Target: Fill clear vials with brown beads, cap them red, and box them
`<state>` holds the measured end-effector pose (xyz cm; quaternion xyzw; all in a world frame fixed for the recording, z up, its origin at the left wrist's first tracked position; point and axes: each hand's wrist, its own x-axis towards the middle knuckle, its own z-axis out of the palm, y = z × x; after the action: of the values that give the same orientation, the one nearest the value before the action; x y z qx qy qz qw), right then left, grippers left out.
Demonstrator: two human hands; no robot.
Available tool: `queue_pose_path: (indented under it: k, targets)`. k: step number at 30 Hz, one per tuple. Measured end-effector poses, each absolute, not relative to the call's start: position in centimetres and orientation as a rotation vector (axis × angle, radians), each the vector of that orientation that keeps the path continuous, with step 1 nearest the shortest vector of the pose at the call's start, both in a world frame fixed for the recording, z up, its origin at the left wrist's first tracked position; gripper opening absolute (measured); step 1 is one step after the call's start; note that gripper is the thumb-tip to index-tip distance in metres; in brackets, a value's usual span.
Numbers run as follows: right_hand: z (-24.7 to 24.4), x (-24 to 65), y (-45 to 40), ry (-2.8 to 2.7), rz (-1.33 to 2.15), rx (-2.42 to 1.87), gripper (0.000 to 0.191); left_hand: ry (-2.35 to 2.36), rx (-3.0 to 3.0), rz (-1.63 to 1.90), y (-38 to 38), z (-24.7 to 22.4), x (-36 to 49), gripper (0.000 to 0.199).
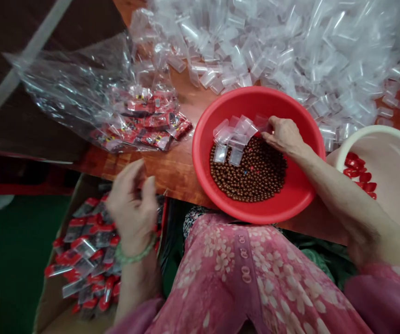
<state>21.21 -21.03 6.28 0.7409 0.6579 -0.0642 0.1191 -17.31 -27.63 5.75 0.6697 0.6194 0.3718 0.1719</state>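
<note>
Right hand (285,134): reaching into the bowl's far side, fingers bent at the edge of the clear cases (whether they grip one, I cannot tell from here).
Left hand (130,204): released, as far as the blur shows, thumb and fingers apart, above the box; a pale green bracelet (135,257) rings the wrist.
Red bowl (300,185): at the desk's near edge, before the person.
Brown balls (248,185): spread over the bowl's bottom.
Clear cases (236,134): a small cluster on the balls, toward the far left.
Clear heap (283,55): similar cases, far side of the desk (182,167).
Red packets (151,123): left of the bowl, by a clear bag (78,83).
White bucket (394,171): right of the bowl, red pieces (359,171) inside.
Cardboard box (47,297): near left, below desk level, holding red-capped cases (88,260).
</note>
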Motion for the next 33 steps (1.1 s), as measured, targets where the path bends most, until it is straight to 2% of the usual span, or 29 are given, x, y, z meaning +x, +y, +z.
queue_pose_path:
  k: [2, 5, 8, 11, 15, 17, 21, 26, 30, 33]
  targets:
    - [6.8, 21.2, -21.8, 1.992, -0.122, 2.010, 0.038, 1.473, 2.107, 1.142, -26.7, 6.1, -12.8, 0.034]
    - [7.2, 20.6, -23.8, 2.017, -0.112, 1.716, 0.046, 1.151, 2.281, 1.153, -26.4, 6.4, -8.1, 0.030]
    - [7.0, 20.1, -25.3, 1.984, -0.119, 1.548, 0.053, 1.017, 2.350, 1.193, -26.6, 5.9, -6.1, 0.026]
    - [6.9, 20.5, -24.9, 1.973, -0.162, 1.513, 0.049, 1.028, 2.361, 1.208, -26.6, 5.3, -5.8, 0.023]
    - [7.2, 22.3, -22.0, 1.971, -0.313, 1.490, 0.032, 1.039, 2.367, 1.150, -26.4, 5.3, -6.0, 0.024]
    - [7.4, 23.0, -20.7, 1.988, -0.398, 1.445, 0.032, 1.034, 2.358, 1.149, -26.4, 5.4, -6.0, 0.023]
    - [7.3, 22.3, -20.2, 1.971, -0.238, 1.431, 0.025, 1.030, 2.345, 1.143, -26.4, 5.4, -5.8, 0.023]
    - [6.1, 19.3, -21.6, 2.042, -0.132, 1.394, 0.043, 1.035, 2.346, 1.153, -26.4, 5.4, -5.8, 0.021]
    - [5.9, 17.8, -22.9, 2.202, -0.294, 1.199, 0.032, 1.027, 2.337, 1.167, -26.4, 5.4, -5.8, 0.020]
    - [5.9, 17.1, -24.1, 2.328, -0.548, 1.054, 0.025, 1.025, 2.325, 1.197, -26.4, 5.4, -5.7, 0.019]
